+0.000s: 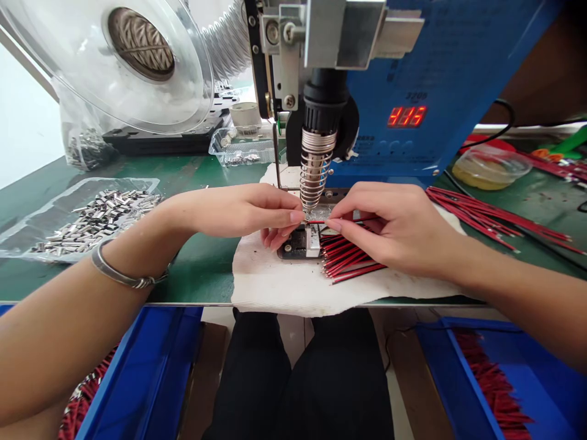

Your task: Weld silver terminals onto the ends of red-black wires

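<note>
Under the coil-wrapped soldering iron (316,165) of a blue machine, my two hands meet at a small metal fixture (312,241). My right hand (389,226) pinches a red-and-black wire (315,222) between thumb and forefinger. Closed at the fixture's left side, my left hand (257,214) has thumb and forefinger pressed together at the wire's far end. Whatever small part sits in those left fingertips is hidden. Below my right hand, a bundle of red-and-black wires (346,256) lies on a white cloth (270,284).
At left, a clear plastic tray (22,238) contains small silvery metal parts. A large clear reel (192,79) stands behind it. The blue machine (394,153) shows red digits. More wires (495,214) lie at right. Blue bins (142,373) with wires stand below the table edge.
</note>
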